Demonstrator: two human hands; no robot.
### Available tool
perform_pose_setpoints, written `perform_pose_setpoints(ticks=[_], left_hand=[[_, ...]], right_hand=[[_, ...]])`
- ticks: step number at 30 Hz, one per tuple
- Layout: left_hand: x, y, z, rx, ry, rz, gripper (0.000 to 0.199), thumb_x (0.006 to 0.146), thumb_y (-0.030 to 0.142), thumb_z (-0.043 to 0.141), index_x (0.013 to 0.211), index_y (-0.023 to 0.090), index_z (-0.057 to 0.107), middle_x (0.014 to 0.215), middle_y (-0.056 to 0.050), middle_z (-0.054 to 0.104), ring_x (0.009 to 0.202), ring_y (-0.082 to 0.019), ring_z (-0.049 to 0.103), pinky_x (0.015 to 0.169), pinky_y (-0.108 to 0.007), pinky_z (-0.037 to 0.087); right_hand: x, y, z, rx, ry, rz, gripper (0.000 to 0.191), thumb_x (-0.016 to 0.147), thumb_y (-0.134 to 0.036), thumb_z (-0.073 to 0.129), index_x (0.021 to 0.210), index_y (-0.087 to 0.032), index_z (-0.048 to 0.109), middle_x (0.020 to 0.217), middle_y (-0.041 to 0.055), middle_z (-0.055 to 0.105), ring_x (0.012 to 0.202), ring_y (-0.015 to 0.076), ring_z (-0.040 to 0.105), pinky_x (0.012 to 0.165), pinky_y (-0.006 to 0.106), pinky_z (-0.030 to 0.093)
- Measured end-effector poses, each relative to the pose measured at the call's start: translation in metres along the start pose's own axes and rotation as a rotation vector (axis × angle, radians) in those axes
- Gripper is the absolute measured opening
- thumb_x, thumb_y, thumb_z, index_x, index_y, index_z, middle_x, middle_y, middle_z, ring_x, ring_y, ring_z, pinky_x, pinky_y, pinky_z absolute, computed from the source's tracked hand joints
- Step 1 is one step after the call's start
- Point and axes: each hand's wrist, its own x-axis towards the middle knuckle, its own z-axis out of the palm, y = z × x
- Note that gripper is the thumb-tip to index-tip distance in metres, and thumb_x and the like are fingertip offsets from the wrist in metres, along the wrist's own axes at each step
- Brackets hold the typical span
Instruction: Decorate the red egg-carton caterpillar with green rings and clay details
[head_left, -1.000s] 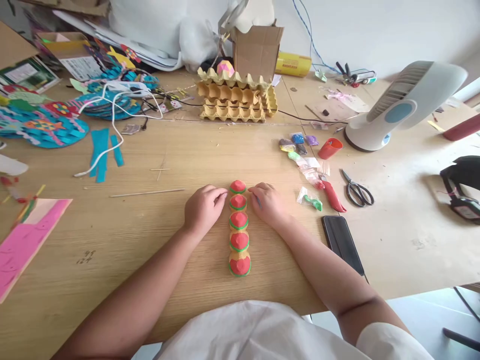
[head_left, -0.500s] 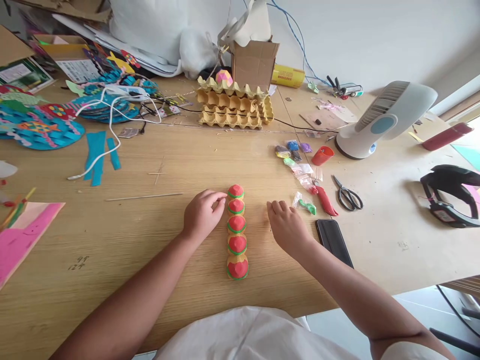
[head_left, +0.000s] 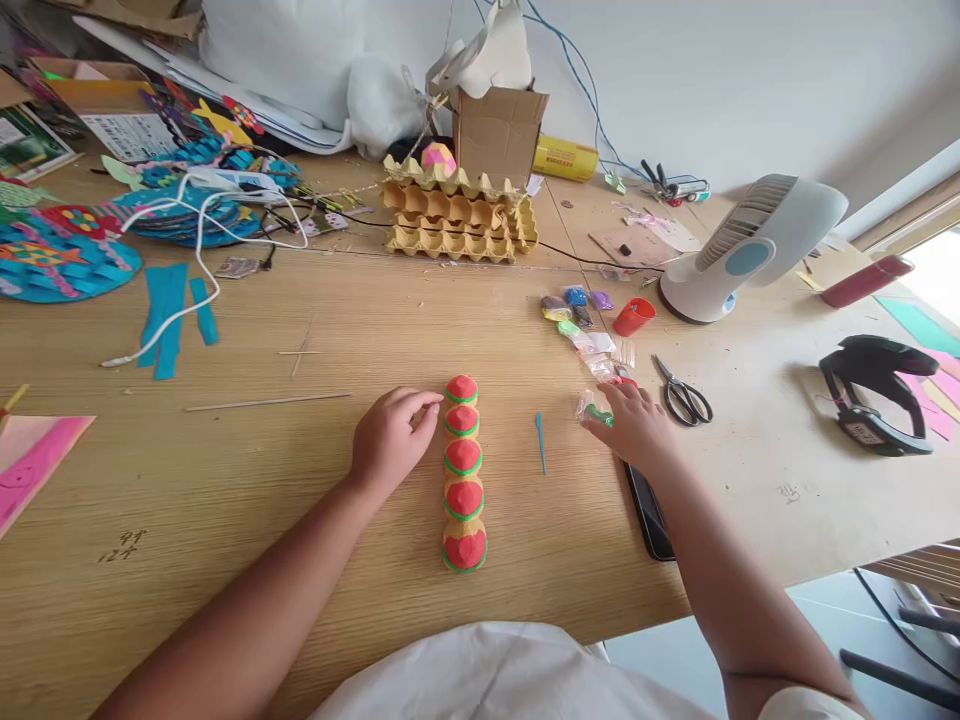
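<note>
A strip of egg-carton cups (head_left: pixel 464 458) lies lengthwise before me, its several domes covered in red clay with green rims. My left hand (head_left: pixel 394 435) is at the far end of it, thumb and forefinger in a loose pinch against the rim of the farthest cup. To the right lies a slim blue plastic clay tool (head_left: pixel 540 442), untouched. My right hand (head_left: pixel 634 425) is over a small clear bag with green clay (head_left: pixel 598 413), fingers stretched out and holding nothing I can see. Beneath its fingertips, a red-handled item (head_left: pixel 624 378) is mostly hidden.
A black phone (head_left: pixel 649 515) lies partly under my right forearm. Beyond are scissors (head_left: pixel 684 392), a red cup (head_left: pixel 634 316), clay packets (head_left: pixel 577 296) and a white fan (head_left: pixel 750 250). Egg cartons (head_left: pixel 457 220) stack at the back. Thin sticks (head_left: pixel 270 402) and blue strips (head_left: pixel 166 320) lie left.
My right hand has let go of the blue clay tool, leaving it on the table, and moved right to the green clay bag. My left hand stays by the strip. The view has shifted slightly.
</note>
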Motion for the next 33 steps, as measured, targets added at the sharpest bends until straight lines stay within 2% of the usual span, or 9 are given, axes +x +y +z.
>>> perform_pose_setpoints(ticks=[2,5,8,11,13,17,19,25,33], left_hand=[[0.0,0.0,-0.001,-0.008,0.014,0.007,0.019,0.098,0.024,0.059,0.103,0.022,0.078,0.101,-0.003,0.077,0.086,-0.019,0.069,0.074,-0.03,0.05],[0.0,0.001,-0.004,-0.023,0.054,0.027,0.019,0.098,0.024,0.059,0.103,0.021,0.078,0.101,-0.004,0.076,0.086,-0.019,0.068,0.077,-0.031,0.051],[0.001,0.006,-0.01,-0.06,0.107,0.043,0.018,0.098,0.024,0.06,0.103,0.021,0.078,0.1,-0.005,0.075,0.081,-0.018,0.065,0.077,-0.032,0.051],[0.002,0.022,-0.022,-0.153,0.14,0.078,0.016,0.098,0.024,0.063,0.103,0.02,0.077,0.098,-0.005,0.074,0.078,-0.016,0.062,0.079,-0.031,0.052],[0.001,0.038,-0.032,-0.236,0.11,0.089,0.015,0.099,0.025,0.064,0.103,0.021,0.077,0.097,-0.004,0.073,0.078,-0.015,0.061,0.077,-0.03,0.053],[-0.012,0.075,-0.051,-0.413,-0.143,0.113,0.015,0.098,0.03,0.067,0.104,0.022,0.078,0.098,-0.004,0.075,0.079,-0.015,0.064,0.072,-0.028,0.055],[-0.023,0.088,-0.055,-0.462,-0.204,0.094,0.016,0.094,0.033,0.072,0.106,0.023,0.078,0.1,-0.005,0.077,0.078,-0.016,0.066,0.07,-0.029,0.056],[-0.046,0.094,-0.047,-0.458,-0.107,0.05,0.012,0.096,0.02,0.066,0.088,0.022,0.074,0.079,-0.002,0.073,0.068,-0.014,0.064,0.061,-0.026,0.052],[-0.055,0.087,-0.049,-0.403,-0.162,0.219,0.015,0.097,0.013,0.061,0.095,0.024,0.072,0.084,-0.003,0.073,0.078,-0.017,0.068,0.071,-0.03,0.056]], right_hand=[[0.01,0.012,0.008,0.087,-0.103,0.026,0.04,0.083,-0.042,0.076,0.117,-0.023,0.066,0.131,0.0137,0.068,0.125,0.0377,0.059,0.096,0.049,0.05],[0.016,0.018,0.015,0.254,-0.125,0.004,0.022,0.079,-0.031,0.074,0.094,-0.024,0.06,0.105,0.0071,0.07,0.104,0.0291,0.064,0.085,0.039,0.05],[0.008,0.009,0.01,0.466,-0.051,0.001,0.02,0.08,-0.024,0.069,0.097,-0.024,0.059,0.087,0.0015,0.064,0.081,0.0217,0.061,0.074,0.034,0.045],[-0.013,-0.017,-0.006,0.832,0.048,-0.045,0.033,0.083,-0.028,0.071,0.115,-0.024,0.062,0.087,-0.0009,0.061,0.078,0.018,0.058,0.076,0.032,0.045],[-0.032,-0.043,-0.016,1.136,0.022,-0.064,0.024,0.087,-0.034,0.072,0.107,-0.024,0.064,0.087,-0.0005,0.061,0.078,0.0165,0.057,0.073,0.03,0.045],[-0.065,-0.099,-0.022,1.575,-0.13,-0.066,0.025,0.086,-0.044,0.08,0.092,-0.023,0.066,0.083,-0.0013,0.06,0.07,0.0131,0.05,0.064,0.027,0.042],[-0.075,-0.118,-0.017,1.691,-0.207,-0.046,0.028,0.085,-0.046,0.082,0.089,-0.023,0.067,0.08,-0.0018,0.059,0.068,0.0124,0.048,0.061,0.025,0.041],[-0.083,-0.136,-0.002,1.79,-0.314,-0.137,0.025,0.086,-0.043,0.083,0.094,-0.024,0.069,0.086,-0.0002,0.068,0.072,0.0135,0.057,0.064,0.026,0.048],[-0.084,-0.133,-0.002,1.599,-0.057,-0.395,0.013,0.09,-0.032,0.081,0.083,-0.023,0.074,0.08,0.0023,0.071,0.077,0.0171,0.066,0.074,0.033,0.054]])
